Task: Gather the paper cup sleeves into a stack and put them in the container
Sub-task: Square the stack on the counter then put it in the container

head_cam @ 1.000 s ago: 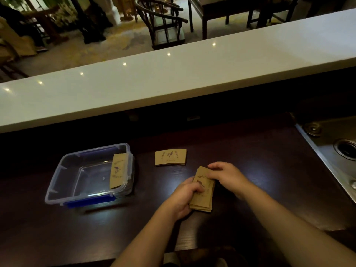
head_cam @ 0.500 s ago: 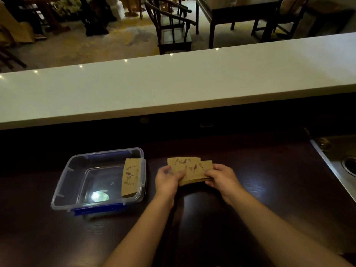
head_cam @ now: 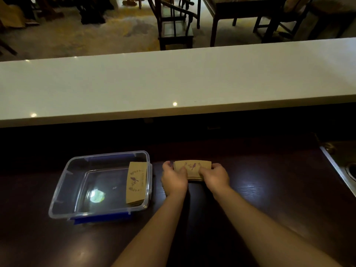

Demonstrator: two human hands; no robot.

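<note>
Both hands, left hand [head_cam: 174, 178] and right hand [head_cam: 213, 175], pinch the sleeve stack [head_cam: 192, 168] at frame centre, squaring edges so it fits the container [head_cam: 63, 189].

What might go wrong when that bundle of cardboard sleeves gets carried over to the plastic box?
1. The stack of sleeves is pinched only at its two ends by the left hand and the right hand; loose middle sleeves might slide out or fan apart in transit.
2. The container already holds sleeves leaning along its right wall, so the new stack could knock them over or catch on the rim.
</note>
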